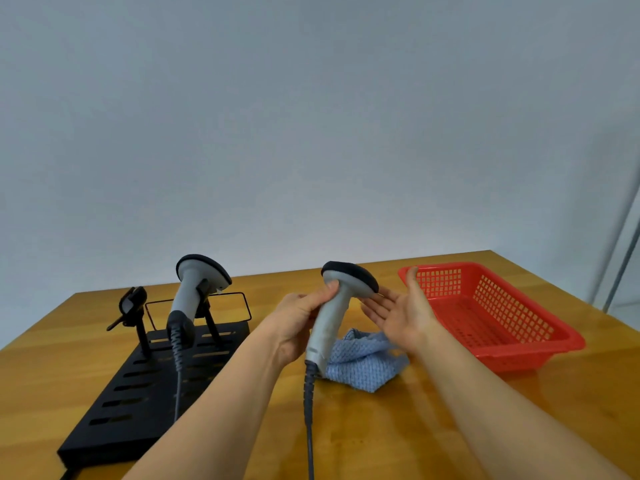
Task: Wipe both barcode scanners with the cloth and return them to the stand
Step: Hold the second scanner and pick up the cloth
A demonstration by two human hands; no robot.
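A: Where's the scanner being handled?

B: The left hand [299, 318] grips one grey scanner [337, 306] by its handle, thumb up near the neck, holding it upright above the wooden table [433, 427], roughly at the middle of the view. Its dark head tips toward one o'clock, and its cord [309, 410] drops straight down toward six o'clock.

A: And the right hand?

B: The right hand [403, 311] holds nothing. Its palm is spread wide and faces left, fingers straight, with the fingertips just beside the underside of the scanner's head. Whether they touch it, I cannot tell.

A: The cloth?

B: The blue cloth [367, 363] lies bunched on the table, below the two hands and behind the held scanner's handle, at about five o'clock from that scanner. Neither hand is on it.

A: The other scanner?

B: The second scanner [194, 289] sits in the far cradle of the black stand [138, 393], off at nine o'clock from the held one, its cord trailing down over the slotted base. The stand's nearer left cradle [131, 308] has nothing in it.

A: Anything else?

B: A red basket [502, 313] stands at three o'clock, near the right hand but apart from it.
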